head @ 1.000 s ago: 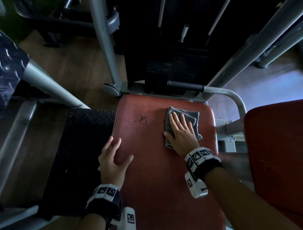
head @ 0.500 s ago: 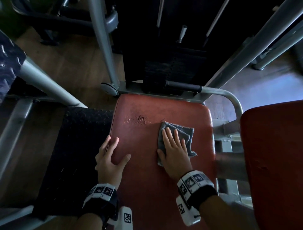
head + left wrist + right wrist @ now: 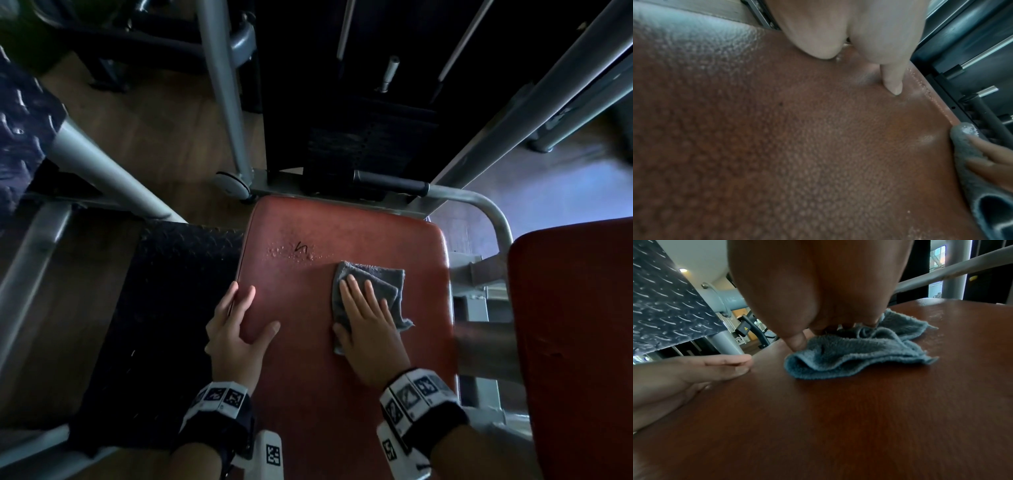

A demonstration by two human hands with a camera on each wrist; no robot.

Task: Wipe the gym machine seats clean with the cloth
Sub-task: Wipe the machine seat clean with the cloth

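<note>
We see a reddish-brown seat (image 3: 342, 394) with a fine pebbled grain, a small black scribble (image 3: 301, 246) and a patch of pale raised specks near its far end; on it lies a grey-blue terry cloth (image 3: 383, 284), bluer in the right wrist view (image 3: 849, 356). Beside the seat a black plate (image 3: 164, 308) carries a raised diamond tread pattern; the frame tubes (image 3: 102, 164) are pale grey; both wristbands (image 3: 219, 401) are black with white blocks bearing black square markers; the floor (image 3: 144, 130) is brown wood-grain.
</note>
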